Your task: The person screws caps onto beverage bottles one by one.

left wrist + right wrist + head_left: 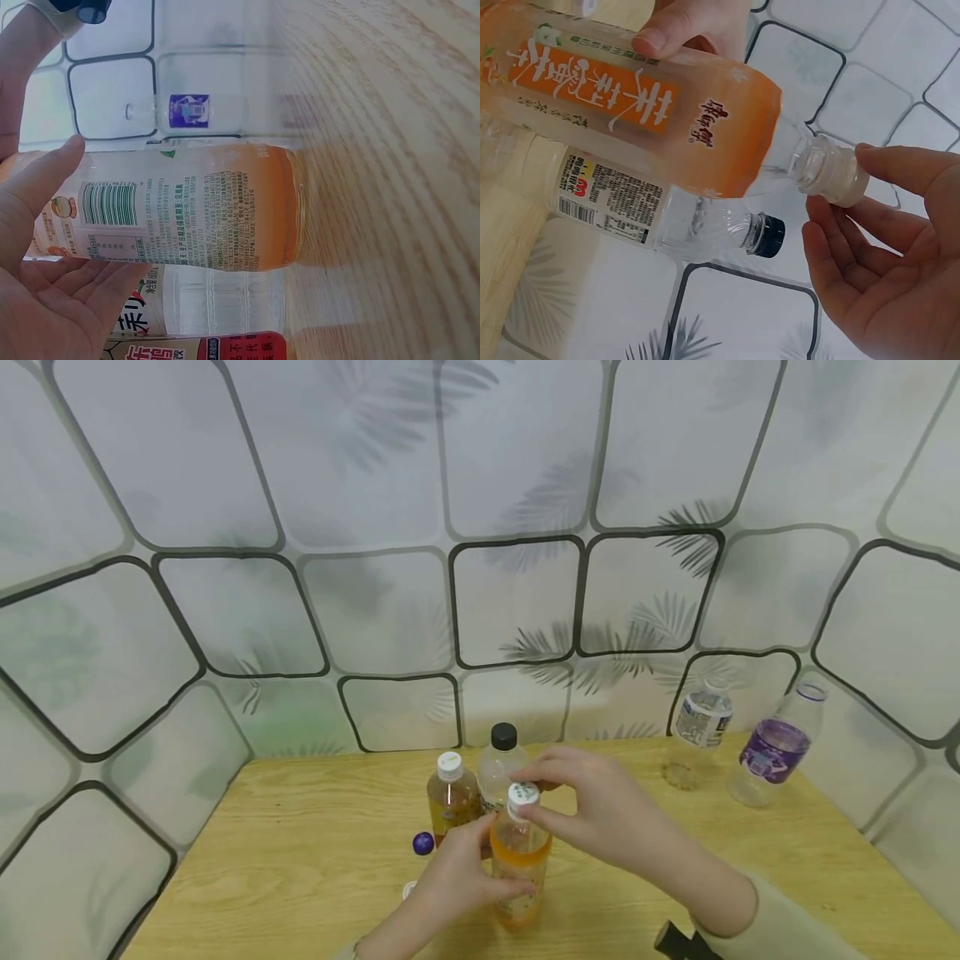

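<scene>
A light wooden table (285, 860) with a visible grain is seen, its far edge set against a patterned wall. Near the middle, an orange drink bottle (519, 868) with a white cap is stood upright on it. Just behind that, toward the far edge, a brownish bottle (452, 797) with a white cap and a clear bottle (501, 764) with a black cap are placed side by side. A loose purple cap (423, 842) is laid on the wood to their left (a second small white cap (408, 888) is partly hidden nearer the front edge). At the far right corner, a clear water bottle (702, 727) and a purple-labelled bottle (776, 747) are stood close together.
</scene>
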Motion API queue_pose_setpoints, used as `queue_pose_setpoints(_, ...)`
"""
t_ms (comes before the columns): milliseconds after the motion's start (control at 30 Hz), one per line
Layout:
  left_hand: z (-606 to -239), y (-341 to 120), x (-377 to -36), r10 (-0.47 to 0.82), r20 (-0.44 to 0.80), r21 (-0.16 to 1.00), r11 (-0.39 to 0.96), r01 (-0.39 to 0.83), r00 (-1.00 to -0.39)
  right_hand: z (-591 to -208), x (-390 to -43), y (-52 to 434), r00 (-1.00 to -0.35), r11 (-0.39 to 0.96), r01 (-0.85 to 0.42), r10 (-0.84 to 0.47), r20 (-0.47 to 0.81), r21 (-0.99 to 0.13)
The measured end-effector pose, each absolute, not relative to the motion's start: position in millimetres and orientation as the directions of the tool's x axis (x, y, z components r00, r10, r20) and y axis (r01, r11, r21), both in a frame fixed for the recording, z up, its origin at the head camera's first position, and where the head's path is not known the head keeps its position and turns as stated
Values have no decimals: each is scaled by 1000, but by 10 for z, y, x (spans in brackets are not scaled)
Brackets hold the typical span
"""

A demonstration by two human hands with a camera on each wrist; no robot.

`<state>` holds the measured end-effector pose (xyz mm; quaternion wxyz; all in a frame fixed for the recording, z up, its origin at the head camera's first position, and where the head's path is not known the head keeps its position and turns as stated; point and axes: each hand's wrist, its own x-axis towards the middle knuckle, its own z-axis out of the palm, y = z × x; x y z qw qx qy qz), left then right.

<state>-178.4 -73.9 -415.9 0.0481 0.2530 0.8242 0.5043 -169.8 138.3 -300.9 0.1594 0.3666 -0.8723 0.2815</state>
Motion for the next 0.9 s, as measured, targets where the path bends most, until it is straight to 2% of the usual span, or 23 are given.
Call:
queue_pose_setpoints(267, -4161, -734, -1780, 466, 185, 855, 358, 376, -865, -3006, -1686, 1386, -656, 565, -749, -561, 504, -346)
queue_pose_setpoints(700, -4154, -726, -1774, 459, 147, 868, 365, 337, -876, -2928, -1646, 1343, -695, 651, -706, -560, 451, -280)
queue_pose_setpoints(900, -4161, -718, -1772, 458, 166, 864, 358, 353, -873, -2903, -1634, 1356, -640, 634, -750, -623, 450, -189)
